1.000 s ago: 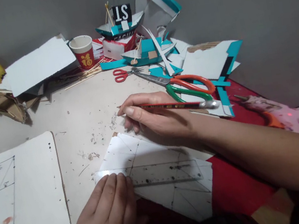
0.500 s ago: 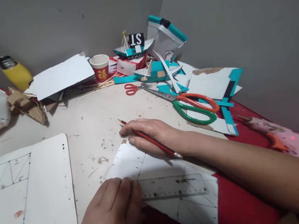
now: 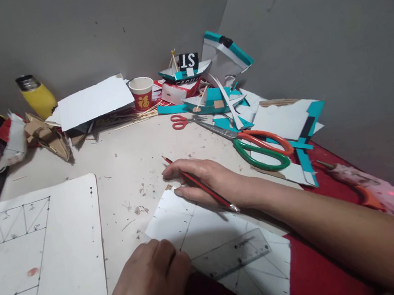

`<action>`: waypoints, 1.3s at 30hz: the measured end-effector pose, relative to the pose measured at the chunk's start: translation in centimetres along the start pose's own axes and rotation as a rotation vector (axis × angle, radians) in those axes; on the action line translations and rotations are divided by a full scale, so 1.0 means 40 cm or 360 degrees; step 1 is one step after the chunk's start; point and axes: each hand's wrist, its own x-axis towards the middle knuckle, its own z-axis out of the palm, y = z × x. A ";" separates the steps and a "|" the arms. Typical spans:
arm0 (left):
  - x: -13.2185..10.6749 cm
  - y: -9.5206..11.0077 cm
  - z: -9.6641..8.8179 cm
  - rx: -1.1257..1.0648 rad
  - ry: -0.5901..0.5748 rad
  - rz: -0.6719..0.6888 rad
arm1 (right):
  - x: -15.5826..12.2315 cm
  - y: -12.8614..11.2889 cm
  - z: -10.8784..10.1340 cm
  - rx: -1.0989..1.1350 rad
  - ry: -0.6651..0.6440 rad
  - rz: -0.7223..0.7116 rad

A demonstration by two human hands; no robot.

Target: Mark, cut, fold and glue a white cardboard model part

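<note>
A red-and-black pencil (image 3: 203,186) lies slanted in my right hand (image 3: 212,180), held by the thumb and fingers, its point facing the far left. That hand rests on the top of a white sheet of card (image 3: 163,216) drawn with lines and tick marks. My left hand (image 3: 146,276) has its fingers curled closed at the left end of a clear plastic ruler (image 3: 237,254), covering that end. The ruler slants across the card's lower part. On the left is a larger white card (image 3: 70,249) with a drawn truss-like pattern.
Large scissors (image 3: 263,149) with orange and green handles lie beyond my right hand, near small red scissors (image 3: 178,122). Paper boats (image 3: 208,103), a paper cup (image 3: 142,96) and a yellow bottle (image 3: 39,98) stand at the back. A pink glue gun (image 3: 369,181) is on the right.
The ruler has turned on the card, its left end lower and its right end higher. My right hand keeps the pencil in much the same pose. The view has shifted slightly left.
</note>
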 end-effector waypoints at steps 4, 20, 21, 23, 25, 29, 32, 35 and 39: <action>-0.004 0.006 0.002 0.0006 -0.0175 -0.0068 | 0.000 0.001 0.005 -0.0028 0.0009 -0.0010; 0.040 -0.040 -0.062 0.0150 -0.0130 -0.0770 | -0.004 0.024 0.031 -0.0109 0.0086 0.0008; 0.039 -0.040 -0.062 0.0121 -0.0136 -0.0778 | -0.004 0.026 0.032 -0.0118 0.0074 -0.0001; 0.036 -0.041 -0.059 0.0065 -0.0144 -0.0784 | -0.004 0.025 0.031 -0.0148 0.0048 -0.0020; 0.034 -0.044 -0.057 0.0017 -0.0147 -0.0788 | -0.004 0.023 0.031 -0.0178 0.0043 -0.0044; 0.032 -0.049 -0.052 -0.0029 -0.0113 -0.0795 | -0.004 0.026 0.034 -0.0197 0.0083 -0.0092; 0.031 -0.052 -0.047 -0.0025 -0.0092 -0.0807 | -0.002 0.030 0.036 -0.0183 0.0094 -0.0108; 0.031 -0.053 -0.046 -0.0037 -0.0086 -0.0817 | -0.002 0.031 0.034 -0.0184 0.0045 -0.0091; 0.031 -0.052 -0.048 -0.0055 -0.0080 -0.0828 | -0.004 0.028 0.030 -0.0155 0.0059 -0.0088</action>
